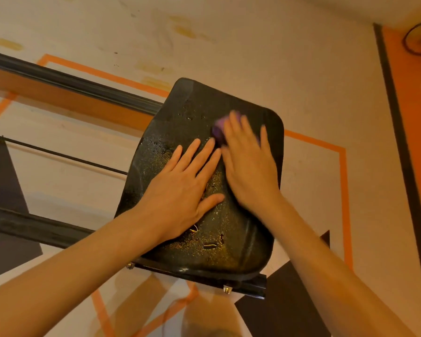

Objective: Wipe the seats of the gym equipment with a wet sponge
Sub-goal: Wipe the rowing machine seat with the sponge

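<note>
Left hand (pixel 180 188) lay flat, fingers straight, mid-frame on the wet black seat (pixel 180 113); right hand (pixel 249 164) pressed a purple sponge (pixel 218 131), with orange-striped flooring (pixel 314 76) behind.

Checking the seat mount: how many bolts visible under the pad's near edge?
2: one bolt at the near-left corner of the seat, another bolt right of it on the bracket. Others may be hidden.

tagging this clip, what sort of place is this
Probably a gym. A black padded seat is bolted to a dark metal frame, and the floor carries painted orange lines. The right hand presses a purple sponge on the wet pad.
</note>
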Available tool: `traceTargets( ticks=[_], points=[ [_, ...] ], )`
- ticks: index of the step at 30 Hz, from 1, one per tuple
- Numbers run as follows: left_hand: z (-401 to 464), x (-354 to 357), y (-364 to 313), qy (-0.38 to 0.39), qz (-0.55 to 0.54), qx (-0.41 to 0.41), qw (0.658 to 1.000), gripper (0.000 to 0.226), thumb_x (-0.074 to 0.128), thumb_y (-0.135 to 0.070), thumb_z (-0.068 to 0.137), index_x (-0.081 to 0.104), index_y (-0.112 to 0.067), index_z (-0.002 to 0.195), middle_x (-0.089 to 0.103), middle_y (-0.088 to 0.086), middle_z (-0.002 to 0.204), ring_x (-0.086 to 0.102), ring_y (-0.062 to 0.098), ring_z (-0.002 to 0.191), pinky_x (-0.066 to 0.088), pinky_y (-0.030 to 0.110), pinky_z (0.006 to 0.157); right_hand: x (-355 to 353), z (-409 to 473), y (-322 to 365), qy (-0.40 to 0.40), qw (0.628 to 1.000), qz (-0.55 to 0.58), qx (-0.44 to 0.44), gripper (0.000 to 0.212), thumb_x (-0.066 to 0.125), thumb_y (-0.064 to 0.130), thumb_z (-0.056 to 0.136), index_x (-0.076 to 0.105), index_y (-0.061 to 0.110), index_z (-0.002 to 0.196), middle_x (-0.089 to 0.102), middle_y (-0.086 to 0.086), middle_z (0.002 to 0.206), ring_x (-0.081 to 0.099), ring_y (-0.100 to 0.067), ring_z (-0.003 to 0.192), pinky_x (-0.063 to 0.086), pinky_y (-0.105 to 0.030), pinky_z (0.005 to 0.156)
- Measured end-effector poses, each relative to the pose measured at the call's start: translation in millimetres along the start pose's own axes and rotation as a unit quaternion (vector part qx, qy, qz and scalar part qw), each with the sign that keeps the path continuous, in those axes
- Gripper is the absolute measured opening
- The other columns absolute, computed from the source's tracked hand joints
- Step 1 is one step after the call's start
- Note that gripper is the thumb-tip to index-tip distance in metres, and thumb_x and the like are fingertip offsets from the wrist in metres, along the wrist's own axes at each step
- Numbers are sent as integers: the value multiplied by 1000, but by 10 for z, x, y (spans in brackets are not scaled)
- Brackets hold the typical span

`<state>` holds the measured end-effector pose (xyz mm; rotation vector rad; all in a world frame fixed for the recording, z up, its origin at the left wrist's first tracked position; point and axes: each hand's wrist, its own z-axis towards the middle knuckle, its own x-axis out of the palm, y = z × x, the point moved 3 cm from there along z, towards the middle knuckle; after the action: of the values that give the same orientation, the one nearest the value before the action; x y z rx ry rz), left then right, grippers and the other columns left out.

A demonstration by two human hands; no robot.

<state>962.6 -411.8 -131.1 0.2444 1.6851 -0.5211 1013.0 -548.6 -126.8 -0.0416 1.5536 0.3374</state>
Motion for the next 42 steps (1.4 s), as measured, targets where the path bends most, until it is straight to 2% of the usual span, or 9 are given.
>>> traceTargets(
  ticks=[2,5,9,14,19,25,30,36,42],
  points=[
    [-114,-55,108,-17,21,-10,1000,82,2,-66,88,-3,-19,155,-10,4,163,-11,24,150,0,42,122,-40,-374,33,1,999,16,-32,53,22,33,104,9,20,154,2,4,161,-4,-13,149,-7,-36,120],
    [-365,-89,363,-39,41,-58,997,83,11,-69,91,13,-14,154,5,12,162,6,30,149,14,47,118,-25,313,-162,-5,999,-38,14,54,21,33,105,5,17,154,-2,-1,162,-5,-19,149,-5,-43,121],
    [-526,33,510,-30,-17,-84,996,88,4,-77,84,-5,-25,155,-16,3,163,-13,21,150,8,40,115,-19,651,-96,12,998,-17,57,55,23,30,105,6,15,154,-1,-4,162,-4,-20,149,-2,-46,121],
    [-520,36,478,-42,-40,-90,994,87,7,-77,85,-7,-26,155,-19,-1,162,-15,20,150,16,38,110,17,-211,158,15,998,8,-55,52,23,31,104,9,20,154,2,3,162,-2,-16,149,-3,-41,121],
    [-515,42,481,-43,-35,-86,995,87,8,-75,86,-6,-25,155,-17,1,162,-15,21,149,13,38,110,0,913,35,7,998,-5,67,54,22,29,105,5,17,154,-2,-1,162,-4,-21,149,-1,-54,119],
    [-497,30,459,-62,17,-85,994,83,16,-69,91,18,-14,154,11,14,162,11,31,149,25,41,106,61,-206,363,25,996,16,-88,55,12,37,101,5,21,154,-2,3,161,-6,-13,149,-3,-40,121],
    [-510,38,464,-65,-1,-82,994,84,11,-71,89,5,-19,155,-2,10,163,-3,27,150,19,38,108,26,954,184,-5,998,11,55,54,25,25,104,5,14,153,0,-4,162,-3,-21,149,1,-49,121],
    [-497,34,452,-57,7,-93,994,83,18,-68,90,16,-15,154,9,14,162,10,31,149,26,41,107,104,-159,461,24,991,63,-114,54,13,35,100,9,23,153,-1,8,159,-4,-9,148,-5,-37,121],
    [-502,6,447,-57,6,-93,994,84,14,-69,89,11,-16,155,3,12,163,4,29,150,24,35,107,91,914,349,2,999,44,6,53,25,27,105,8,17,154,3,-1,162,-2,-19,149,-1,-46,121]
  ],
)
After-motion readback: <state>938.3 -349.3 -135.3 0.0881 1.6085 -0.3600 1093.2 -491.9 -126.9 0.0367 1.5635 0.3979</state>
